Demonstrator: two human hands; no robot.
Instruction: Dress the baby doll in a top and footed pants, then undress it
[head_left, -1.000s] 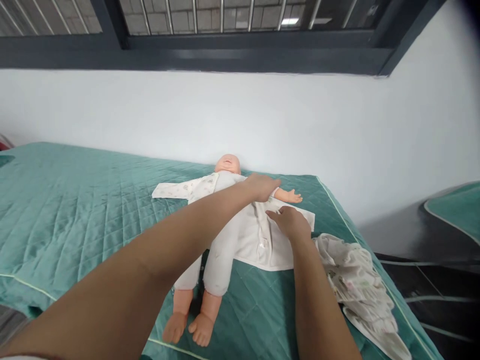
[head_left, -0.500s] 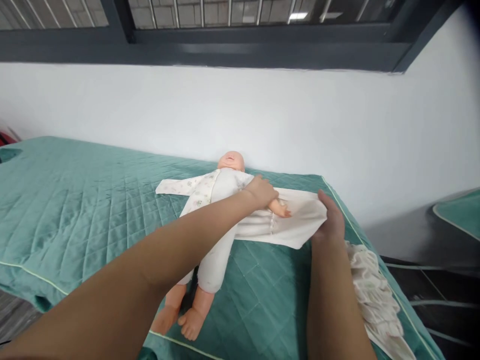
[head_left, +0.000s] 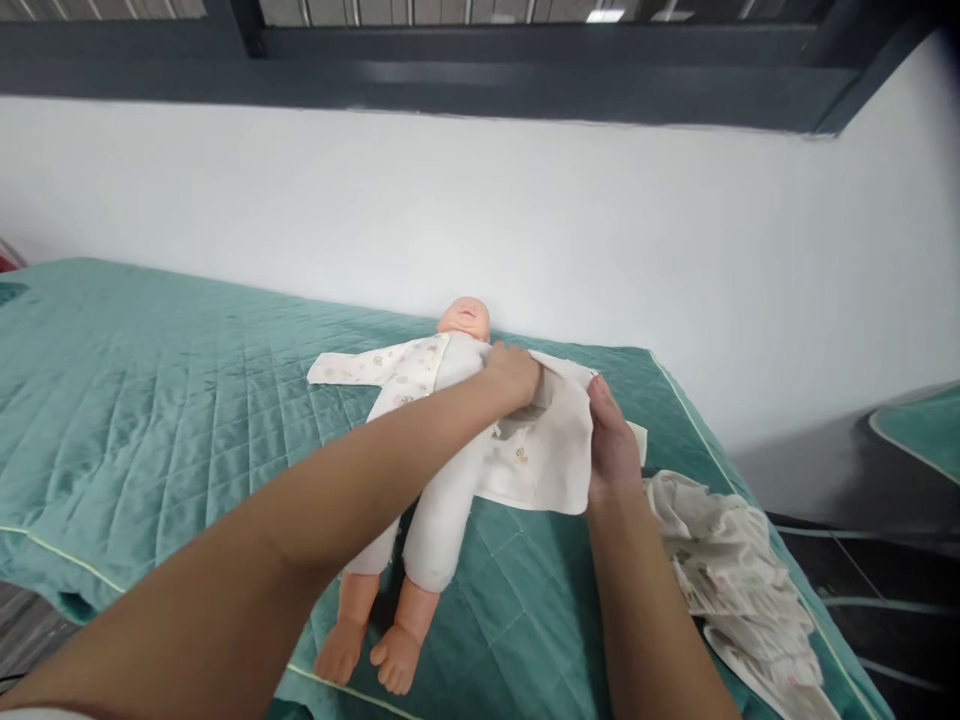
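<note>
A baby doll (head_left: 442, 530) lies on its back with its head by the wall and its bare feet towards me. A white baby shirt (head_left: 540, 470) with small printed figures is spread open under it, one sleeve (head_left: 345, 368) stretched out on the left. My left hand (head_left: 514, 375) is closed round the doll's arm on the right side, its fingertips partly behind the cloth. The doll's hand on that side is hidden. My right hand (head_left: 615, 445) grips the shirt's right front edge and holds it raised beside that arm.
A crumpled pale printed cloth (head_left: 742, 580) lies by my right forearm, near the right edge of the green quilted bed cover (head_left: 187, 370). The white wall (head_left: 300, 200) rises behind the bed, under a dark window frame (head_left: 525, 80).
My right hand has moved left, bringing the shirt front over the doll's hand, which showed before. My left hand has shifted slightly up and left with the doll's arm.
</note>
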